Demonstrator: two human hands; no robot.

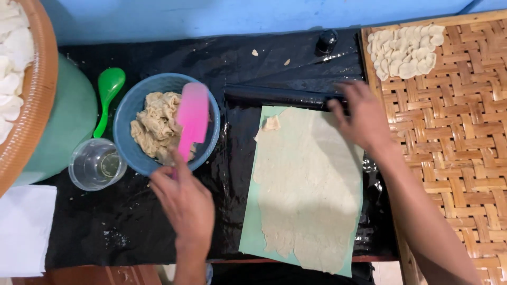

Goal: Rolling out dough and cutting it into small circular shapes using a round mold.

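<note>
Black plastic covers the table (105, 232). Left hand (182, 203) grips a pink spatula (191, 120) over the blue bowl (127, 113); right hand (362, 119), wrist bent, clasps a black rolling pin (274, 96) above the flattened dough (309, 184).

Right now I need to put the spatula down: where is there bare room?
Bare black plastic sheet lies below the blue bowl, left of the rolled dough sheet. The woven bamboo tray is bare below its white dough discs. Crowded around the bowl, clear cup and green spoon.
</note>
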